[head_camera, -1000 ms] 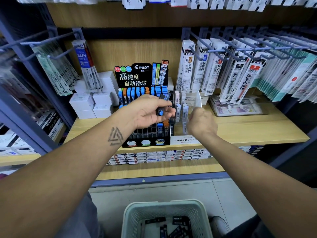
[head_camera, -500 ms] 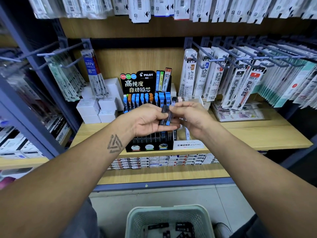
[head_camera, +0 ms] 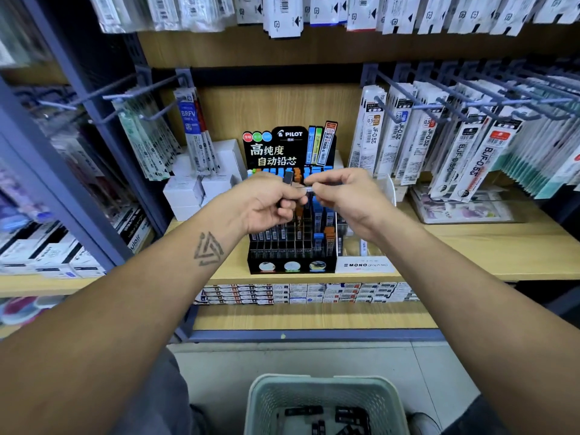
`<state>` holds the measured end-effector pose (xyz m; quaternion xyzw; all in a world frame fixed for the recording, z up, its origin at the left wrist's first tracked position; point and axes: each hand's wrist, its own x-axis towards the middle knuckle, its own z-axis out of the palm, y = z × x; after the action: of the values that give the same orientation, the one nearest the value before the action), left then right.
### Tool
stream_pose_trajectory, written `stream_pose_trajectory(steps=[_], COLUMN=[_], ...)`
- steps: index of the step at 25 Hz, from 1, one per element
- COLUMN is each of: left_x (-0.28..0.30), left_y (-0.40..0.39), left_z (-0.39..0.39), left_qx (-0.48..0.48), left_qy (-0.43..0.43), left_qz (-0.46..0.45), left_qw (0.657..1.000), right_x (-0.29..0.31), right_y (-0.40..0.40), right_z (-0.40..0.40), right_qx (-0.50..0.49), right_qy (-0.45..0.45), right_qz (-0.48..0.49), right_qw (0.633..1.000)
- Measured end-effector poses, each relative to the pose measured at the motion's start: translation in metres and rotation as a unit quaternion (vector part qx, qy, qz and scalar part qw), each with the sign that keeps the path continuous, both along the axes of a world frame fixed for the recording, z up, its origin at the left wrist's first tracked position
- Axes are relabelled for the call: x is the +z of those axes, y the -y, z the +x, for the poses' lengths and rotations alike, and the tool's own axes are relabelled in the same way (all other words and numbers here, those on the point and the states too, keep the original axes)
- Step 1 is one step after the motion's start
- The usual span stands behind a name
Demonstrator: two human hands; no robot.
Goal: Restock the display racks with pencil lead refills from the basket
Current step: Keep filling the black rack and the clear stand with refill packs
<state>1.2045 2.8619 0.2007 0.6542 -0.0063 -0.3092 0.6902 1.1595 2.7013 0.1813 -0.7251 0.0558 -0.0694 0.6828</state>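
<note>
Both hands meet at the picture's centre above a wooden shelf (head_camera: 470, 246): the left hand (head_camera: 266, 202) grips dark lead refills (head_camera: 288, 178), and the right hand (head_camera: 345, 196) pinches one refill (head_camera: 309, 189). The rack (head_camera: 292, 246) stands on the shelf under them, pegged packets (head_camera: 455, 142) hang at 2 o'clock, and the basket (head_camera: 326, 403) sits on the tiled floor (head_camera: 314, 359) at 6 o'clock.
</note>
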Motion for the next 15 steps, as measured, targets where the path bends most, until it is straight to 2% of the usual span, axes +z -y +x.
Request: stream_pose_trajectory(steps=[3,5,6,9,12,15], left_x=[0.0,0.001,0.001,0.0,0.003,0.006], left_y=[-0.022,-0.036,-0.042,-0.058,-0.068,-0.071], left_z=[0.008,0.011,0.013,0.017,0.016,0.013], left_qx=[0.037,0.031,0.024,0.033,0.045,0.046], left_qy=[0.015,0.019,0.019,0.007,0.016,0.027], left_qz=[0.01,0.038,0.057,0.087,0.087,0.07], left_qw=[0.999,0.999,0.998,0.996,0.995,0.996], right_x=[0.003,0.004,0.006,0.014,0.014,0.002], right_y=[-0.013,-0.021,-0.023,-0.023,-0.028,-0.038], right_z=[0.007,0.01,0.012,0.021,0.022,0.023], right_qx=[-0.033,-0.06,-0.071,-0.068,-0.018,-0.011], right_qy=[-0.013,-0.006,0.008,0.053,0.061,0.083], right_qz=[0.139,0.153,0.116,-0.082,-0.262,-0.355], right_qw=[0.99,0.986,0.991,0.993,0.963,0.931])
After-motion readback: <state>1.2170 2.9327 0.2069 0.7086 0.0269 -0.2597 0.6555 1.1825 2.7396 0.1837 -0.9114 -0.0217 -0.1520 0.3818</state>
